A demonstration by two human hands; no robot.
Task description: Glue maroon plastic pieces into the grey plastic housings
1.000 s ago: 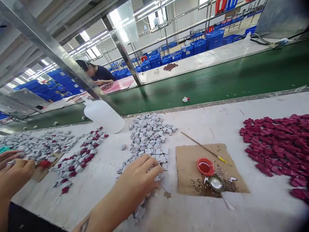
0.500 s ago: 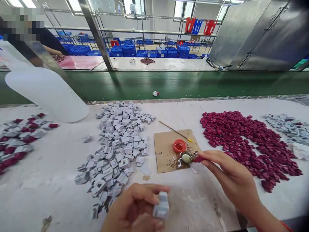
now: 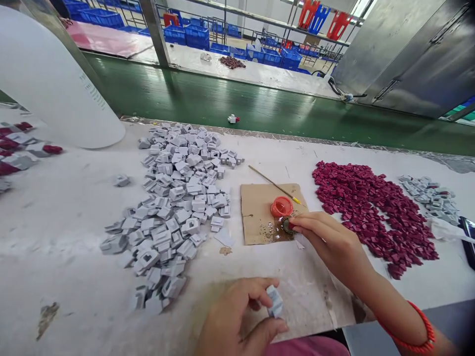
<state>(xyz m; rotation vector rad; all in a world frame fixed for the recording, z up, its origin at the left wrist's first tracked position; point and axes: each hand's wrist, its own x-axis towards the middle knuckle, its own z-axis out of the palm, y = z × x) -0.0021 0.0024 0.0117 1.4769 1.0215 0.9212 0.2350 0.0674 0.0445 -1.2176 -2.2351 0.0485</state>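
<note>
My left hand point(image 3: 239, 314) pinches a small light-grey plastic block point(image 3: 275, 301) over the near part of the table. Out on a piece of cardboard point(image 3: 256, 207), my right hand point(image 3: 330, 240) holds a small dark-red piece point(image 3: 291, 226), mostly covered by the fingertips. That piece is down at a small round dish point(image 3: 285, 227) with a crimped rim, like a bottle cap. Just behind the dish stands a red round cap point(image 3: 281, 206) with liquid in it. Wet drops lie on the cardboard, and a thin stick with a yellow band point(image 3: 274, 184) rests across its far edge.
A heap of grey blocks point(image 3: 174, 198) lies left of the cardboard, a heap of dark-red pieces point(image 3: 363, 207) right of it. A white rounded container point(image 3: 67, 89) stands far left. Beyond the table runs a green belt point(image 3: 200, 99) bearing one small joined piece point(image 3: 233, 118).
My right hand has lowered the dark-red piece to the dish, hiding the dish's pale inside. My left hand has shifted right with the grey block and turned it. The view has tilted down.
</note>
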